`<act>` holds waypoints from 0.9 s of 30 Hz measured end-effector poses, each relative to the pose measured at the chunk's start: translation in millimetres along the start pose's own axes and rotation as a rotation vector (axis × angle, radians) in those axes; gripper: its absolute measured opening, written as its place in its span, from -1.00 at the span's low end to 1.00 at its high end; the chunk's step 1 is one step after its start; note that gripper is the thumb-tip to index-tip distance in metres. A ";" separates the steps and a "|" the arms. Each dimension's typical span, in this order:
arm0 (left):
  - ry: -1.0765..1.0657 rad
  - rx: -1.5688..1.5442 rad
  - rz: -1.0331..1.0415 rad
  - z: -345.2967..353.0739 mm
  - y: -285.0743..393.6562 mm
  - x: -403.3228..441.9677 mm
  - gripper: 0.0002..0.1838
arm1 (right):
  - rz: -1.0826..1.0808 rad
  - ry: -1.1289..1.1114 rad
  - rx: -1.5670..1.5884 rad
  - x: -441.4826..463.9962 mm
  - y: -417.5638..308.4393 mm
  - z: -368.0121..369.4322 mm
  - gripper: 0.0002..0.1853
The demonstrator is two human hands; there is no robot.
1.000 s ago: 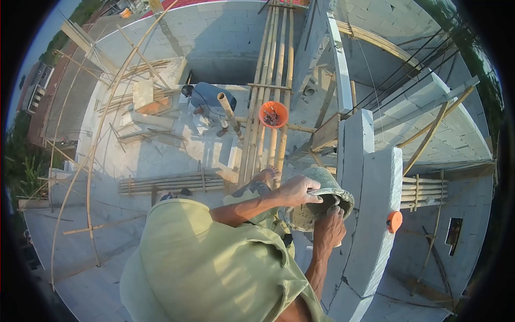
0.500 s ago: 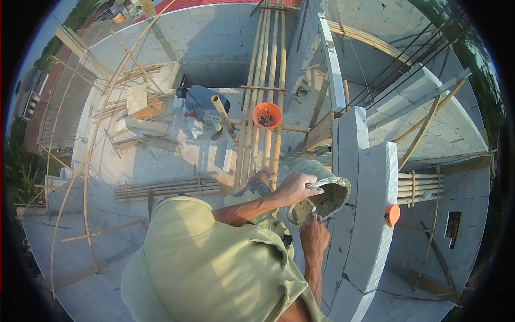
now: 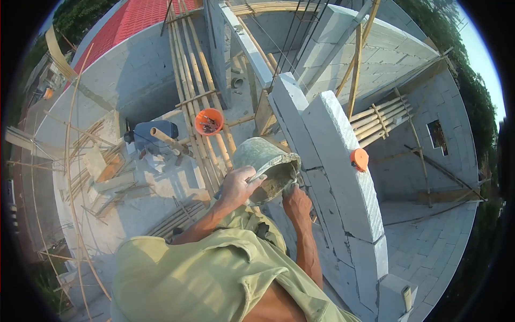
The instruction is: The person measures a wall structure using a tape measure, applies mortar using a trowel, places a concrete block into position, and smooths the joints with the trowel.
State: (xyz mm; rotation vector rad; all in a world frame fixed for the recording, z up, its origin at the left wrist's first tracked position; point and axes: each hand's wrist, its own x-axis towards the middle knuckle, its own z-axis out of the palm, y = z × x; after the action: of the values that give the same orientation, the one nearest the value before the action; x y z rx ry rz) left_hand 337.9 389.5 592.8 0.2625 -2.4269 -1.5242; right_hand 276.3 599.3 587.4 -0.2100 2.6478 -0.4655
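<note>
Left grip (image 3: 239, 186) closes on the rim of the grey-green bucket (image 3: 254, 153), at its 8 o'clock; right grip (image 3: 297, 204) has fingers curled at the 4 o'clock edge, but whether they pinch the rim or a tool handle, cannot tell; bucket is tilted, mouth toward about 4 o'clock, held before the torso and just beside the block wall (image 3: 337, 166); contact with the wall not certain.

Progress, judged from this view: wall blocks stand set at 3 o'clock, dark joint lines between them, top edge stepped; bucket not emptied, grey paste (image 3: 272, 186) lining its inner side; remaining amount not measurable, deeper part shadowed.

Second container: orange bucket (image 3: 214, 113), upright at 10 o'clock on bamboo poles (image 3: 188, 75); holds small dark pieces, too small to identify; neither hand near it.

Farther out: round orange item (image 3: 359, 160), possibly a tape measure, at 3 o'clock on the wall's far edge; co-worker in blue (image 3: 154, 132) bends between 9 and 10 o'clock, well apart.
</note>
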 end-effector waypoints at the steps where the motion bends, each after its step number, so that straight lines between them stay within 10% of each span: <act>1: 0.021 -0.011 0.082 -0.9 2.5 2.9 -0.64 | -0.002 -0.077 0.031 0.7 2.4 4.8 -0.69; 15: -0.080 -0.001 -0.108 -18.9 -26.0 65.2 -0.58 | 0.254 -0.701 0.895 12.9 -53.5 -35.4 -0.75; 20: 0.065 -0.093 0.187 -31.3 -27.0 91.8 -0.67 | -0.095 -0.136 0.073 37.2 -67.8 -44.5 -0.62; 27: 0.014 -0.047 0.217 -50.0 -37.6 122.4 -0.71 | -0.130 -0.150 0.015 92.2 -103.8 -34.2 -0.60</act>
State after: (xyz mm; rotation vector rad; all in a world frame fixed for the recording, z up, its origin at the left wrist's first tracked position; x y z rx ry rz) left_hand 238.0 295.1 594.9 -0.0007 -2.3181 -1.4753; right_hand 186.2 492.2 616.7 -0.3991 2.4927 -0.4910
